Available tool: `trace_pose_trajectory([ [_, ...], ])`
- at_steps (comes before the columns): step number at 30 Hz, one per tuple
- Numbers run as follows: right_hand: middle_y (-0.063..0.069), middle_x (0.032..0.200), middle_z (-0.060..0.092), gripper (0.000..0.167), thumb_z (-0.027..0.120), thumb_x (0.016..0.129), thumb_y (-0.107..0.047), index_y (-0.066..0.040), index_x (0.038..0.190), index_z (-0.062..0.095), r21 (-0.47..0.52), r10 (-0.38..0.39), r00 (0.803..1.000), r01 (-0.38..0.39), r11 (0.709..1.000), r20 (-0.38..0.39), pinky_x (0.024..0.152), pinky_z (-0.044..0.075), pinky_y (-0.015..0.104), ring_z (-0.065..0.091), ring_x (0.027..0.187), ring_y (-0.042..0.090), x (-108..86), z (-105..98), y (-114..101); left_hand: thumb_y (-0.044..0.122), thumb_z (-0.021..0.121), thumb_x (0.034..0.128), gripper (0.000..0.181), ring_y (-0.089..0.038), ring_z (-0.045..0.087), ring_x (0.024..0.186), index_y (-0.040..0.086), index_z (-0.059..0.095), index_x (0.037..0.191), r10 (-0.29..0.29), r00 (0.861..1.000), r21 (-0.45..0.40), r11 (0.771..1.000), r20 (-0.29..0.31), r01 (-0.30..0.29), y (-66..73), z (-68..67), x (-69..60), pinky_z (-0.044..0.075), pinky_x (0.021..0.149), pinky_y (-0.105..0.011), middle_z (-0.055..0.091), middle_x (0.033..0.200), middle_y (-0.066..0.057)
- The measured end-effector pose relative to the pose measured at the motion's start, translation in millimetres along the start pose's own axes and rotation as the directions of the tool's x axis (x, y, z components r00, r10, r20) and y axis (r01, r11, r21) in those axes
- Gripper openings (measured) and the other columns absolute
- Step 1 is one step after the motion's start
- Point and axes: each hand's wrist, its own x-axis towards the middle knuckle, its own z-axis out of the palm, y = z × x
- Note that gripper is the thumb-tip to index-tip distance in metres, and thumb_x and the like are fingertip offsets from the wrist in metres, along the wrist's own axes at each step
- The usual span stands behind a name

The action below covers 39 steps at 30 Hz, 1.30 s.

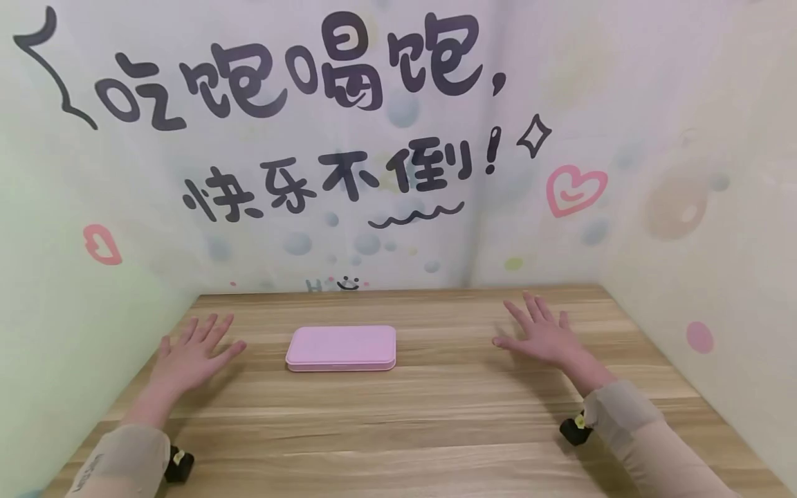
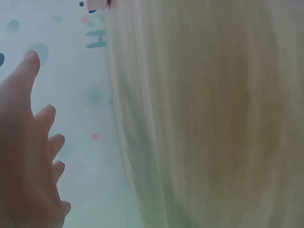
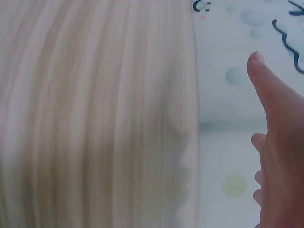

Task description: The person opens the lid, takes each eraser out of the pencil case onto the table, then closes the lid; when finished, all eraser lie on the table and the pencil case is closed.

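A flat pink case (image 1: 341, 348) with rounded corners lies closed on the wooden table (image 1: 373, 429), a little left of the middle. To its left, my left hand (image 1: 194, 356) is held with fingers spread and nothing in it. My right hand (image 1: 542, 335) is spread the same way, farther off on the case's right side. In the left wrist view, the left hand (image 2: 26, 152) shows thumb and fingertips apart, with a pink corner (image 2: 95, 4) at the top edge. The right hand (image 3: 282, 156) appears empty in the right wrist view.
A pale printed wall sheet (image 1: 405, 242) with dark lettering rises behind the table's far edge. More pale walls stand at the left (image 1: 75, 332) and right (image 1: 703, 277). Small black devices (image 1: 179, 465) sit at both wrists.
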Motion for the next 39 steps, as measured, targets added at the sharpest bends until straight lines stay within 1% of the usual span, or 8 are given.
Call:
trace_pose_trajectory([
  [6,0.023,0.159,0.004,0.096,0.046,0.084,-0.076,-0.017,0.155,0.022,-0.014,-0.077,0.997,0.077,0.997,-0.014,0.100,0.001,0.077,0.004,0.143,0.045,1.5,-1,-21,0.060,0.042,0.0959,0.080,-0.052,0.006,0.140,0.021,0.010,0.157,0.085,0.996,-0.018,0.996,-0.016,-0.085,13.1,-5.6,-1.8,-0.003,0.099,-0.077,0.014,0.157,-0.024],
  [10,0.022,0.159,0.006,0.093,0.052,0.085,-0.071,-0.016,0.155,0.024,0.007,-0.151,0.988,0.151,0.989,-0.024,0.102,0.005,0.075,0.007,0.143,0.045,2.2,2,-41,0.056,0.048,0.0955,0.079,-0.052,0.013,0.139,0.020,0.014,0.157,0.177,0.983,-0.037,0.983,-0.048,-0.179,23.9,-5.5,-0.3,0.004,0.100,-0.077,0.019,0.156,-0.024],
  [14,0.022,0.159,0.009,0.092,0.058,0.085,-0.066,-0.015,0.154,0.027,0.038,-0.257,0.966,0.258,0.965,-0.027,0.103,0.010,0.074,0.010,0.143,0.045,4.9,9,-65,0.052,0.054,0.0938,0.078,-0.051,0.019,0.138,0.018,0.022,0.156,0.258,0.964,-0.052,0.964,-0.071,-0.262,36.8,-3.1,0.8,0.010,0.102,-0.075,0.025,0.155,-0.022],
  [19,0.018,0.160,0.008,0.095,0.058,0.082,-0.071,-0.019,0.155,0.026,0.091,-0.360,0.933,0.356,0.930,0.028,0.106,0.013,0.070,0.009,0.145,0.039,10.6,21,-97,0.050,0.060,0.0911,0.078,-0.047,0.021,0.139,0.018,0.028,0.154,0.342,0.936,-0.088,0.933,-0.078,-0.349,51.8,3.1,6.9,0.011,0.104,-0.072,0.028,0.154,-0.020],
  [23,0.017,0.160,0.011,0.095,0.061,0.080,-0.070,-0.019,0.154,0.028,0.129,-0.431,0.901,0.422,0.897,0.050,0.109,0.017,0.065,0.014,0.145,0.037,20.8,31,-119,0.049,0.064,0.0889,0.079,-0.044,0.024,0.140,0.019,0.030,0.153,0.385,0.920,-0.108,0.914,-0.075,-0.391,58.8,9.9,14.2,0.013,0.105,-0.071,0.031,0.154,-0.017],
  [31,0.015,0.158,0.021,0.089,0.070,0.080,-0.059,-0.021,0.152,0.034,0.170,-0.487,0.871,0.470,0.866,0.072,0.110,0.028,0.051,0.026,0.142,0.033,56.0,45,-157,0.058,0.066,0.0841,0.083,-0.042,0.035,0.135,0.011,0.041,0.148,0.469,0.880,-0.113,0.873,-0.077,-0.475,71.7,19.1,28.8,0.025,0.103,-0.068,0.040,0.149,-0.017],
  [35,0.015,0.157,0.025,0.087,0.070,0.080,-0.059,-0.021,0.151,0.036,0.144,-0.500,0.861,0.486,0.862,0.093,0.111,0.028,0.050,0.028,0.141,0.031,71.5,52,-172,0.061,0.068,0.0809,0.087,-0.041,0.038,0.134,0.012,0.042,0.148,0.500,0.865,-0.099,0.859,-0.048,-0.502,77.4,21.6,35.7,0.027,0.104,-0.065,0.041,0.148,-0.017],
  [39,0.014,0.156,0.026,0.090,0.070,0.078,-0.062,-0.023,0.151,0.036,0.119,-0.490,0.862,0.477,0.871,0.131,0.111,0.026,0.051,0.027,0.142,0.031,80.6,58,-184,0.058,0.073,0.0779,0.088,-0.039,0.039,0.134,0.011,0.043,0.147,0.524,0.852,-0.080,0.848,-0.015,-0.523,80.6,25.2,42.7,0.028,0.104,-0.063,0.042,0.147,-0.018],
])
